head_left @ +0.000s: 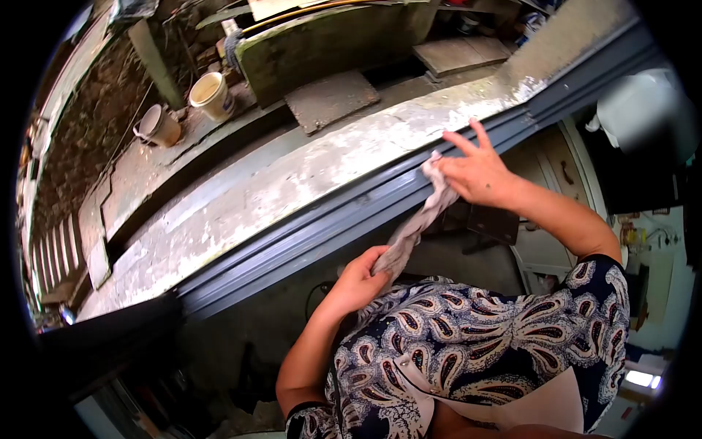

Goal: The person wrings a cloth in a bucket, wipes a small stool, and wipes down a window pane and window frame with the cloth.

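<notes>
A twisted, pale, stained cloth (418,223) stretches between my two hands above a grey metal window track (314,223). My left hand (357,282) is closed around its lower end, close to my patterned shirt. My right hand (479,172) pinches the upper end between thumb and fingers, with other fingers stretched out over the track. A small tip of the cloth pokes up past the right hand's pinch, over the track's outer edge. Part of the cloth is hidden inside the left fist.
Beyond the track runs a worn concrete sill (285,172) with peeling white paint. Outside stand a cream bucket (212,96) and a smaller bucket (159,126), near a mossy slab (329,55). Indoors, a light cabinet (559,172) is on the right.
</notes>
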`<state>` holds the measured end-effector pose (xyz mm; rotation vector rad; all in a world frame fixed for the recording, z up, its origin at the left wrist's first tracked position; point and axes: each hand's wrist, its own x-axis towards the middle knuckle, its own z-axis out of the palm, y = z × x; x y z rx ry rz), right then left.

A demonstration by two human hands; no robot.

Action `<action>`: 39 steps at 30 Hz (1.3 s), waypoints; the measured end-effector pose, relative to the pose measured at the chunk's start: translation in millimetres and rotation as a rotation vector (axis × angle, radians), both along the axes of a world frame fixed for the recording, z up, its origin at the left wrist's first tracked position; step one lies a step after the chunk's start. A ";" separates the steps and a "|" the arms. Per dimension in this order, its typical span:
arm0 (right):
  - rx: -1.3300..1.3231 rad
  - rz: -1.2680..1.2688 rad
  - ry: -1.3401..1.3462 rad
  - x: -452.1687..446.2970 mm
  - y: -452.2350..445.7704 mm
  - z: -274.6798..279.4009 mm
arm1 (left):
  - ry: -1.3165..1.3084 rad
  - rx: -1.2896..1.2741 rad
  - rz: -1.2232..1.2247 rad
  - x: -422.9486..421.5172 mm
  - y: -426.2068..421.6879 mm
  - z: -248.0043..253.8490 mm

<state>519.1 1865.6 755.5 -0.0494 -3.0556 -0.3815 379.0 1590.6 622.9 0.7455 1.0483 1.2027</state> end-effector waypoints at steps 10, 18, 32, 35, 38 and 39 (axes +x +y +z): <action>-0.008 -1.027 0.504 100.5 59.0 8.0 | 0.457 0.136 -0.248 -2.5 51.6 22.0; -0.844 -0.729 1.344 110.2 57.7 -32.8 | 0.458 0.066 -0.234 2.5 55.9 11.3; 0.035 -0.430 0.405 80.9 30.8 -26.1 | 0.536 -0.021 -0.233 -10.6 31.9 38.2; -0.093 -0.351 0.334 63.6 16.3 -22.7 | 0.536 0.012 -0.195 -8.7 24.7 28.4; -0.097 -0.310 0.288 43.8 -0.8 -23.4 | 0.504 0.009 -0.185 -1.7 13.6 7.7; -0.103 -0.283 0.283 36.7 -6.7 -26.0 | 0.475 -0.038 -0.197 -4.0 9.0 8.3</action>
